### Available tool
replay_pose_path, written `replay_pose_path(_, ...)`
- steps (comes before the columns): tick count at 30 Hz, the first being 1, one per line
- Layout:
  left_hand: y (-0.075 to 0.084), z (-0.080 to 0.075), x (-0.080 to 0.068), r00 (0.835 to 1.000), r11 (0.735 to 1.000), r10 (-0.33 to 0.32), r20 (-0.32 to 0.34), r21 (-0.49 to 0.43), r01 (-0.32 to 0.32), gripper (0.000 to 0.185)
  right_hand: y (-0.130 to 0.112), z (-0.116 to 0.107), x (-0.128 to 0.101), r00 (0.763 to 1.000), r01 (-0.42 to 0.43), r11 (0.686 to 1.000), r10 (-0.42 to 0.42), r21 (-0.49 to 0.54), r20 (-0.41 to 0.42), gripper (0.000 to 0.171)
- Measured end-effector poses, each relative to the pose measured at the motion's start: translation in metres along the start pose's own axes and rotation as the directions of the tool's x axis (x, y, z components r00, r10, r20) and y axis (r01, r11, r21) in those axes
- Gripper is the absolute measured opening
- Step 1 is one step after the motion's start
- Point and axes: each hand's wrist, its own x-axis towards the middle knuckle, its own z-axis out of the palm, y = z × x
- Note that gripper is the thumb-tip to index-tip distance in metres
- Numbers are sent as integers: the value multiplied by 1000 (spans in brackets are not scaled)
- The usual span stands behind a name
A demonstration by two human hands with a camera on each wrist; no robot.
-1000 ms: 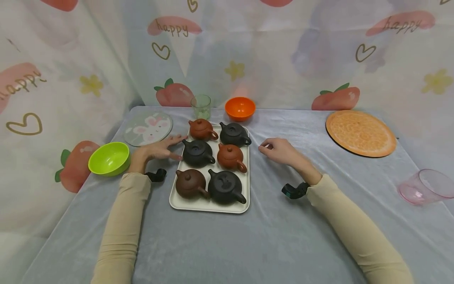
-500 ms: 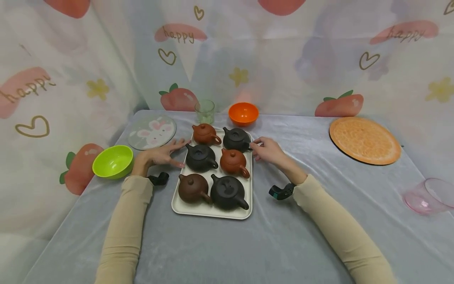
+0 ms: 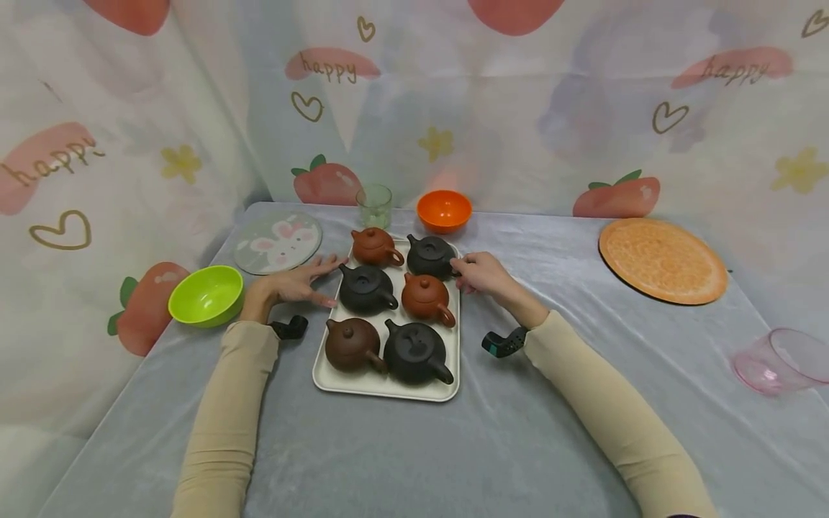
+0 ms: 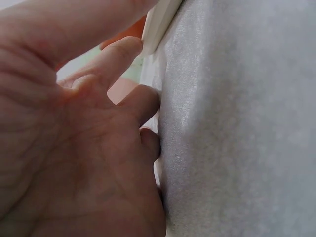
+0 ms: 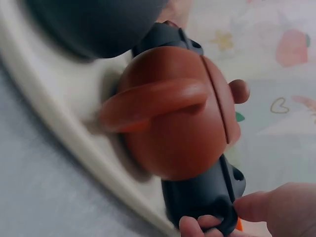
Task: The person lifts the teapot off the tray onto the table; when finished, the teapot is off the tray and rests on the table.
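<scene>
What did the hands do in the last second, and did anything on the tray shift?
The right hand slid left across the cloth to the tray and now pinches the handle of the far black teapot. The left hand stayed flat at the tray's left edge. All six teapots, the green bowl and the orange bowl stayed put.

Green bowl [image 3: 205, 294], orange bowl [image 3: 444, 209], glass [image 3: 375, 205], orange plate [image 3: 662, 260].

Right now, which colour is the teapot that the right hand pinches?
Black; the teapot shows best in the head view, where the right hand pinches its handle.
</scene>
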Motion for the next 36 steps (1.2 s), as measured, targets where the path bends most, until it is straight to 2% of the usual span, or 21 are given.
replay_pose_path(5, 4, 3, 5, 1000, 1000, 12, 10, 17, -12, 102, 3, -1, 4, 997, -72, 996, 72, 45, -1, 41)
replay_pose_path(12, 6, 4, 13, 1000, 1000, 20, 22, 12, -21, 102, 9, 1, 4, 996, -87, 989, 89, 121, -9, 44)
replay_pose_path(19, 6, 4, 13, 1000, 1000, 16, 7, 6, -16, 103, 11, -1, 5, 997, -74, 978, 65, 195, 49, 45)
replay_pose_path(24, 3, 8, 8, 1000, 1000, 25, 8, 11, -25, 103, 13, 2, 4, 990, -109, 961, 84, 253, 109, 43)
replay_pose_path(29, 1, 9, 1, 1000, 1000, 8, 10, -23, -8, 103, 13, 6, 2, 988, -121, 958, 92, 260, 121, 43)
replay_pose_path(36, 0, 4, 0, 1000, 1000, -2, -21, -6, 2, 103, 1, -6, 3, 994, -62, 970, 38, 234, 106, 44)
